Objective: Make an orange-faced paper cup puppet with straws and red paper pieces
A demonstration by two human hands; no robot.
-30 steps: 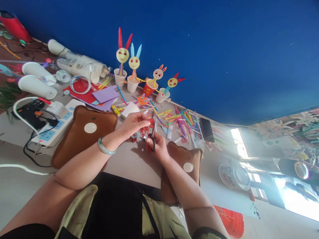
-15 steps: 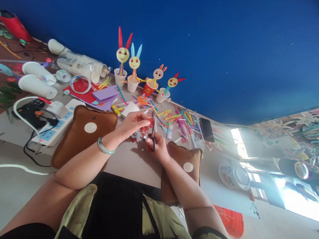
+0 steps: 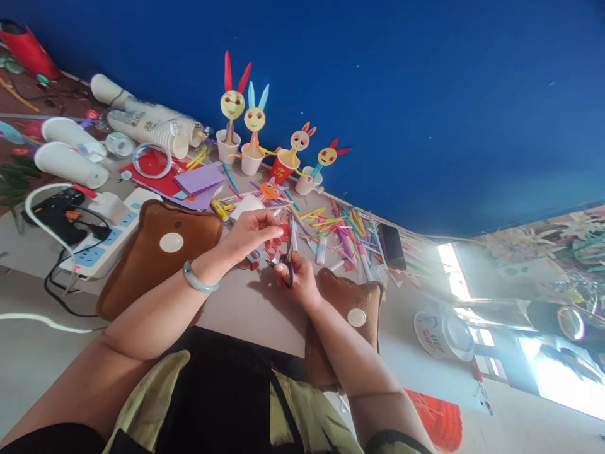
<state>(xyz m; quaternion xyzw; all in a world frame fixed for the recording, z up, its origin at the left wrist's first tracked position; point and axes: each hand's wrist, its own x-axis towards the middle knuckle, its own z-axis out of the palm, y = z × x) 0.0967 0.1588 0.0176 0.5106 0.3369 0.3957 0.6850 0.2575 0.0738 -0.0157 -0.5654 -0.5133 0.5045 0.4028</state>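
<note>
While the left hand (image 3: 250, 236) pinches a small red piece (image 3: 285, 232) at its fingertips, the right hand (image 3: 305, 284) has its fingers curled round the scissors (image 3: 291, 275), a blade pointing roughly to 12 o'clock. The piece lies near 12 o'clock from the right fingers, close beside that blade. Bare bench (image 3: 236, 309) opens towards 8 o'clock; colourful strips (image 3: 333, 221) crowd 1 o'clock.

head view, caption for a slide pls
Right hand with scissors, left hand holding red paper, near four rabbit figures in cups
</note>
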